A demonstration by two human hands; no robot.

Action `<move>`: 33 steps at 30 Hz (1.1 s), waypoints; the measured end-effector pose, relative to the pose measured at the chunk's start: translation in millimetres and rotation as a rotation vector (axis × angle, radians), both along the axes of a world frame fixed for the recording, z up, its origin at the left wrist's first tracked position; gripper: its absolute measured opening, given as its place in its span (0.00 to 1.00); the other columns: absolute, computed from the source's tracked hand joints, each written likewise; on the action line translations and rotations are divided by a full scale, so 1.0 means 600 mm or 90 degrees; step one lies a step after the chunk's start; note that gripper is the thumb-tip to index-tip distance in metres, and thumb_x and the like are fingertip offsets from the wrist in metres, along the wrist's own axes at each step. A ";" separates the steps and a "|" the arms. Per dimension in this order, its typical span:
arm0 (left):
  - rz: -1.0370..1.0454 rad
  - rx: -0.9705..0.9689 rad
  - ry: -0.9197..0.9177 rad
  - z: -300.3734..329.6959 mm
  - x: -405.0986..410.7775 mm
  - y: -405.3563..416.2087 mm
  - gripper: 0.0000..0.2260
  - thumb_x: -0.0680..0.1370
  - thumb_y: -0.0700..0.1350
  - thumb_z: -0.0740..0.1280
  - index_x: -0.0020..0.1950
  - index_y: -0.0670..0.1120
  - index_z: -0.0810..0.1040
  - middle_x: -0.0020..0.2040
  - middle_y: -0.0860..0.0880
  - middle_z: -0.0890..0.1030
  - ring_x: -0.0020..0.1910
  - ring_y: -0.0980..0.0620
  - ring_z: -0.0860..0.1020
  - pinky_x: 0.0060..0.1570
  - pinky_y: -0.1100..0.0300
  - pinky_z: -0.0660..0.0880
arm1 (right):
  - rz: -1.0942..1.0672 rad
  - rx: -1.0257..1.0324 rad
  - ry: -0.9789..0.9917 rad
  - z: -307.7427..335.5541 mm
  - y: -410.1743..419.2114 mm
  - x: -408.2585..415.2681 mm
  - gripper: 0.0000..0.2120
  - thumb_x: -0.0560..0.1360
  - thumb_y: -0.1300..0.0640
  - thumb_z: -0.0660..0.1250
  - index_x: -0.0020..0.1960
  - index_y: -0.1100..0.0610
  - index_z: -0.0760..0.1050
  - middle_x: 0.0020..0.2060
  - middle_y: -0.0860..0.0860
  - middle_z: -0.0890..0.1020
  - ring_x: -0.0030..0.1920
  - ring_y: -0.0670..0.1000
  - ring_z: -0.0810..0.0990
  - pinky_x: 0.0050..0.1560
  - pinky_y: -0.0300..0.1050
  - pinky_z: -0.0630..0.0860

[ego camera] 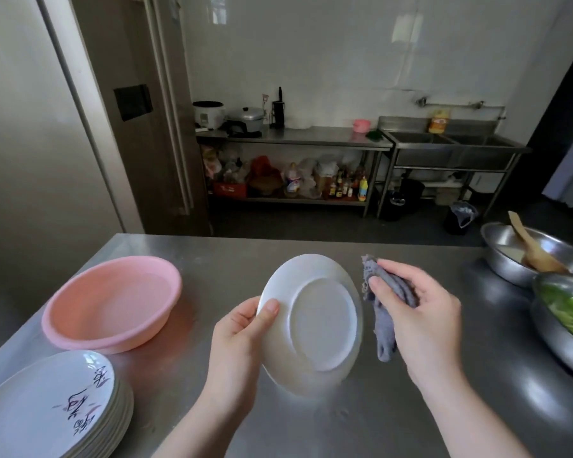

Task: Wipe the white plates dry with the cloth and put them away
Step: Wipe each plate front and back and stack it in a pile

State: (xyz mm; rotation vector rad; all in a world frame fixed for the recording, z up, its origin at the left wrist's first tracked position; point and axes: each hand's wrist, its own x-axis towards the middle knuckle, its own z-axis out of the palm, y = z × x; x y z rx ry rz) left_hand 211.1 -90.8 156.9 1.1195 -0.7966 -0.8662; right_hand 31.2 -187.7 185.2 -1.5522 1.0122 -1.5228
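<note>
Above the steel table (311,424) the left hand (237,352) grips a white plate (311,322) by its rim, tilted underside up, while the right hand (420,322) — just beside it — clutches a bunched grey cloth (382,325), with a stack of plates (47,411) and a pink basin (113,305) off left.

A working kitchen, plainly equipped: a stainless-steel desk (311,246) in the foreground carries a pink plastic basin (113,305), a stack of white plates (47,411), and steel bowls (523,256), one holding green vegetables (569,312). Against the white tiled wall (344,54) stands a steel prep table (295,137) bearing a rice cooker (208,114) and a lidded pot (247,118), with sauce bottles (344,186) crowding the shelf below. A double steel sink (454,143) stands beside it.
</note>
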 end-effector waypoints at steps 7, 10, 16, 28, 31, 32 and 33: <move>0.080 0.018 -0.433 -0.054 -0.001 -0.072 0.10 0.80 0.51 0.64 0.44 0.49 0.80 0.32 0.49 0.78 0.31 0.54 0.74 0.34 0.60 0.70 | -0.030 0.129 0.032 -0.098 0.035 -0.069 0.14 0.70 0.65 0.74 0.45 0.45 0.83 0.42 0.45 0.86 0.42 0.43 0.83 0.42 0.31 0.76; 0.083 -0.030 -0.692 -0.073 -0.011 -0.116 0.11 0.78 0.49 0.61 0.48 0.46 0.81 0.29 0.49 0.76 0.29 0.47 0.73 0.29 0.55 0.73 | -0.035 0.152 0.038 -0.110 0.041 -0.078 0.12 0.70 0.64 0.74 0.45 0.48 0.84 0.41 0.46 0.85 0.42 0.44 0.83 0.42 0.33 0.77; -0.015 -0.170 -0.923 -0.143 -0.014 -0.177 0.08 0.69 0.36 0.74 0.46 0.45 0.84 0.34 0.54 0.83 0.29 0.50 0.81 0.18 0.63 0.71 | -0.048 0.170 0.029 -0.106 0.033 -0.093 0.11 0.71 0.66 0.72 0.44 0.51 0.84 0.36 0.47 0.85 0.36 0.43 0.81 0.37 0.37 0.77; -0.125 -0.169 -0.950 -0.223 -0.002 -0.213 0.08 0.73 0.42 0.71 0.51 0.45 0.85 0.49 0.53 0.86 0.43 0.51 0.84 0.47 0.59 0.80 | -0.045 0.203 0.041 -0.127 0.018 -0.092 0.12 0.71 0.66 0.72 0.44 0.48 0.83 0.37 0.46 0.85 0.36 0.43 0.82 0.39 0.41 0.79; -0.208 -0.050 -0.871 -0.248 0.006 -0.213 0.12 0.80 0.47 0.66 0.62 0.48 0.82 0.63 0.53 0.80 0.63 0.55 0.77 0.71 0.59 0.62 | -0.041 0.210 0.031 -0.133 0.020 -0.088 0.12 0.71 0.67 0.72 0.44 0.51 0.83 0.34 0.47 0.84 0.33 0.44 0.81 0.36 0.42 0.80; -0.228 -0.017 -0.850 -0.257 0.009 -0.213 0.12 0.80 0.48 0.65 0.63 0.49 0.81 0.66 0.54 0.78 0.67 0.56 0.74 0.74 0.61 0.54 | -0.038 0.216 0.028 -0.136 0.021 -0.087 0.11 0.71 0.67 0.72 0.44 0.51 0.83 0.34 0.48 0.84 0.33 0.44 0.81 0.37 0.45 0.80; -0.239 0.004 -0.829 -0.264 0.009 -0.215 0.12 0.80 0.49 0.66 0.62 0.49 0.81 0.68 0.54 0.76 0.69 0.58 0.71 0.75 0.62 0.48 | -0.034 0.220 0.026 -0.138 0.022 -0.086 0.11 0.71 0.67 0.71 0.44 0.51 0.83 0.34 0.48 0.84 0.33 0.44 0.81 0.37 0.47 0.80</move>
